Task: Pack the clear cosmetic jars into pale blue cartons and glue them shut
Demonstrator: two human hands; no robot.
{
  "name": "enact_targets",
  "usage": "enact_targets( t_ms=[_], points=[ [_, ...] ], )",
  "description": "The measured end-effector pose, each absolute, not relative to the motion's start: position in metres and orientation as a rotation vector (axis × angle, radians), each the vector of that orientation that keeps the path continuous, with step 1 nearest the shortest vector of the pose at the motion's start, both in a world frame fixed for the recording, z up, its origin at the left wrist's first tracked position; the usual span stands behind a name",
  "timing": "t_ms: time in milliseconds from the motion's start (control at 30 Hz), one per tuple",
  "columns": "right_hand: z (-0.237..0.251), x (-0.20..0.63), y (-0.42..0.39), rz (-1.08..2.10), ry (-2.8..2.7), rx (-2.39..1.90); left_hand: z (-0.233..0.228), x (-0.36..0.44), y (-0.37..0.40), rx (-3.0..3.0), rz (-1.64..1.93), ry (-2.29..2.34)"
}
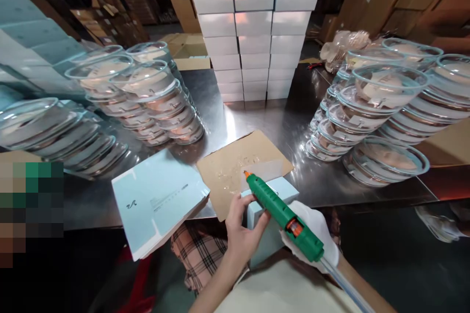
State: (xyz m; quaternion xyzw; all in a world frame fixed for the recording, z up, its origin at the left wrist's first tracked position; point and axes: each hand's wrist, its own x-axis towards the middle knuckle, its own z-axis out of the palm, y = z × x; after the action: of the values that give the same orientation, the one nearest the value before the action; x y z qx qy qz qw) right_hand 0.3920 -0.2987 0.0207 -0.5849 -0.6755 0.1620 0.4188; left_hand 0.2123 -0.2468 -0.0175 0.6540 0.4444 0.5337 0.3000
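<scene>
Nearest to us, our right hand (316, 234), in a white glove, is wrapped around the body of a green glue gun (282, 216); its orange nozzle points up and away, at the open flap of a pale blue box (262, 210). Our left hand (242, 232) is bare and pinches the near left corner of that box, thumb on the side, fingers on top. We hold the box at the near edge of the steel tabletop (257, 117), partly over a sheet of brown cardboard (235, 166) that carries shiny smears.

Left of the cardboard we note a stack of flat pale blue sleeves (157, 200), overhanging the tabletop edge. Behind it, on the left, stand leaning stacks of clear round lidded containers (147, 98). Matching stacks of clear round containers (382, 107) fill the right side. At the middle rear, a block of white closed boxes (255, 39) stands three columns wide and several rows high. Brown cartons (404, 5) rise beyond the tabletop. Below the left hand we see a plaid cloth (194, 254). A pixelated patch (31, 210) covers the lower left.
</scene>
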Motion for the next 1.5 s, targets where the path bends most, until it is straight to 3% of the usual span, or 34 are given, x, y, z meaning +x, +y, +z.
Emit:
enact_targets(
  t_ms=[267,500,633,733,833,967,1200,1333,1500],
  points=[
    [0.005,0.436,-0.301,0.713,-1.147,-1.650,-0.030,0.193,-0.253,1.520,1.408,1.328],
    [-0.023,0.438,-0.238,1.182,-0.803,-1.701,-0.020,0.186,-0.250,1.406,1.449,1.265],
    [-0.016,0.454,-0.229,1.183,-0.834,-1.877,-0.016,0.184,-0.248,1.371,1.485,1.214],
    [0.008,0.463,-0.240,0.931,-0.930,-1.970,-0.013,0.183,-0.247,1.366,1.486,1.179],
    [0.033,0.450,-0.241,0.871,-1.120,-1.727,-0.012,0.187,-0.246,1.389,1.409,1.113],
    [0.042,0.429,-0.226,1.373,-1.127,-1.306,-0.015,0.197,-0.245,1.388,1.364,1.051],
    [0.042,0.449,-0.228,1.191,-1.867,-0.816,-0.025,0.194,-0.231,1.167,1.520,0.759],
    [0.035,0.445,-0.232,1.025,-2.035,-0.907,-0.025,0.187,-0.228,1.376,1.420,0.839],
    [0.021,0.445,-0.227,1.104,-2.031,-0.848,-0.032,0.193,-0.233,1.289,1.339,0.985]
  ],
)
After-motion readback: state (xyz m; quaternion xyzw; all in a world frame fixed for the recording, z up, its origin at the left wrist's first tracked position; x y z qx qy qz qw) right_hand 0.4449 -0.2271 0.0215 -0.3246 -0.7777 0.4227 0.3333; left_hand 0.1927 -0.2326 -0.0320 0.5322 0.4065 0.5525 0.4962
